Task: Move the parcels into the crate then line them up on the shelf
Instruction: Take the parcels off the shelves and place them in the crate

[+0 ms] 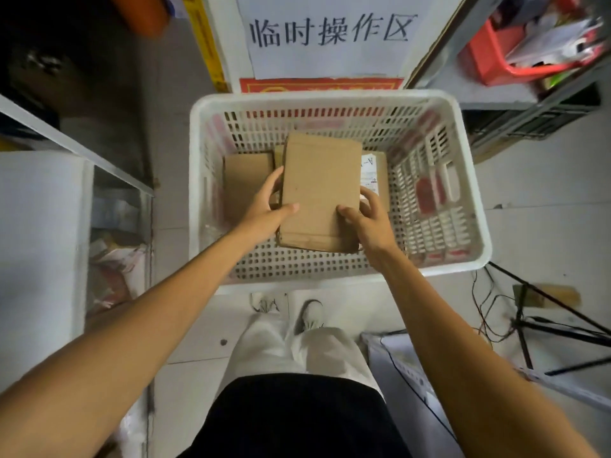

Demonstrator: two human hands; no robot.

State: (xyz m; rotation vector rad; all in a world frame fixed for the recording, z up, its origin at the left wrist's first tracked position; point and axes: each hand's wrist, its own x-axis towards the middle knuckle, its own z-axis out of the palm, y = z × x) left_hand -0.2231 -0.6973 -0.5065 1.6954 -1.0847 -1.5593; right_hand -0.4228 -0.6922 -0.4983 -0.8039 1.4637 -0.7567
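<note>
A white perforated plastic crate (469, 233) stands on the floor in front of me. Over its inside I hold a flat brown cardboard parcel (319, 190). My left hand (267, 209) grips its left edge with the thumb on top. On the near right corner my right hand (367, 219) holds it, thumb on top and fingers curled round the side. Beneath it lie two more parcels: a plain brown one (246, 180) at the left and one with a white label (375, 173) at the right, partly hidden.
A metal shelf (76, 147) with a white foam box (39, 246) stands at my left. Another shelf with a red basket (515, 51) is at the upper right. A tripod and cables (545, 315) lie on the floor at the right. A paper sign (330, 31) hangs behind the crate.
</note>
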